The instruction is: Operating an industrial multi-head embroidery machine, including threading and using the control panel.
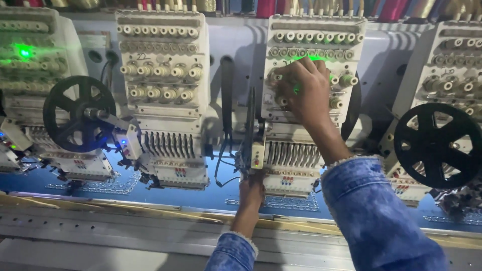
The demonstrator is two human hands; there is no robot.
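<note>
A row of cream embroidery machine heads runs across the view. My right hand reaches up to the middle head and its fingers pinch one of the tension knobs on the front panel, lit green. My left hand is low, under the same head, touching the small sequin device beside the needle bars. What the left fingers grip is hidden. Both arms wear blue denim sleeves.
Another head stands to the left with a black reel beside it. A second black reel is at the right. Blue fabric with white stitched motifs lies beneath the heads. A metal and wood frame rail runs along the front.
</note>
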